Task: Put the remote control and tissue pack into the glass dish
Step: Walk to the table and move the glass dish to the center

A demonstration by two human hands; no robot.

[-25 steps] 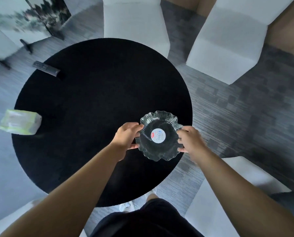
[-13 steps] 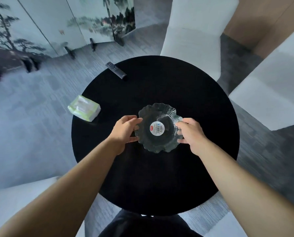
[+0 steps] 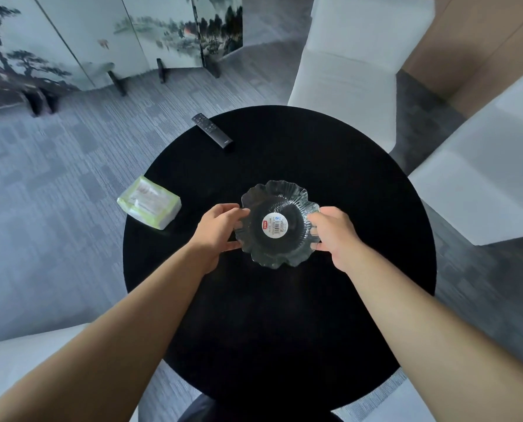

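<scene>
On the black tabletop (image 3: 284, 315) both hands (image 3: 220, 228) (image 3: 333, 231) grip the empty glass dish (image 3: 277, 223); next, fetch the remote control (image 3: 212, 130).

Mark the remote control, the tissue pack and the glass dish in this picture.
remote control (image 3: 212, 130), head view, middle of its button face
tissue pack (image 3: 149, 202), head view, centre of its top
glass dish (image 3: 287, 193), head view, far ribbed wall

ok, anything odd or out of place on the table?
Two things overhang the table edge: the remote at the far left, the tissue pack on the left. The dish, gripped by both hands, is empty, sticker inside. Nothing spilled or broken.
</scene>
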